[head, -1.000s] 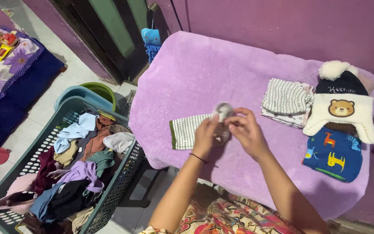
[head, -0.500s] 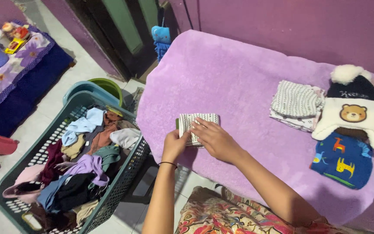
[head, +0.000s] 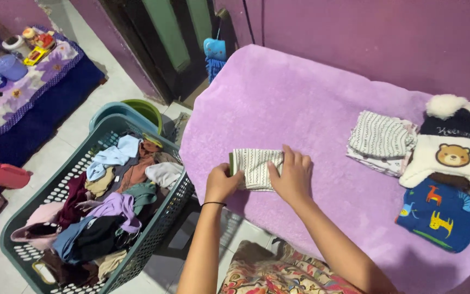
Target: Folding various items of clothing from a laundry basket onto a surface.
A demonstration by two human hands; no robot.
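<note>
Nearest, the left hand (head: pixel 221 184) pinches the left edge of a small white knit garment with thin dark stripes and a green hem (head: pixel 254 167), its grip closed on the cloth, while the right hand (head: pixel 292 177) lies flat on the garment's right half, fingers spread and released, pressing rather than grasping. The garment rests folded near the front edge of the bench draped in fluffy lilac cloth (head: pixel 300 98). It looks light, soft and limp, likely to sag or unfold if lifted by one corner, so both folded edges are the places to hold. Half a second ago the hands sat closer together over a narrower bundle; now the right hand is further right and the cloth lies flatter. To the left stands a grey-green plastic laundry basket full of mixed clothes (head: pixel 39 215); farther right lie a folded striped pile (head: pixel 381 140) and a cream bear-faced winter hat with pompom (head: pixel 452 155).
</note>
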